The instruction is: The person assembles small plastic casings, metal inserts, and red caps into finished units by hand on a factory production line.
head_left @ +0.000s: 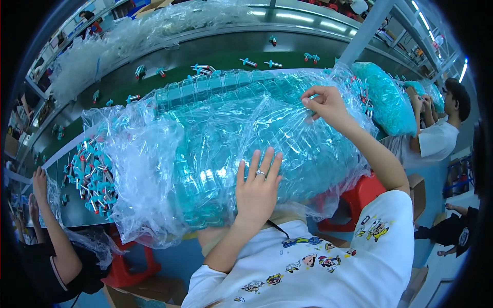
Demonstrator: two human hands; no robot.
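Observation:
In front of me lies a large clear plastic bag (303,141) filled with rows of teal see-through plastic pieces, perhaps trays; their exact kind is hard to make out. My left hand (258,192) rests flat on the near side of the bag, fingers spread, a ring on one of them. Over the bag's far right part, my right hand (327,106) pinches the crinkled film between thumb and fingers. At the left end of the bag is a heap of small parts (92,177) with teal wings, metallic shafts and red ends.
Beyond the bag runs a green conveyor belt (185,61) with scattered small parts. Crumpled clear film (123,43) lies behind it. Another full teal bag (385,97) and a co-worker (436,120) are at right; a co-worker's arm (56,241) reaches in at left. Red stools (359,197) stand below.

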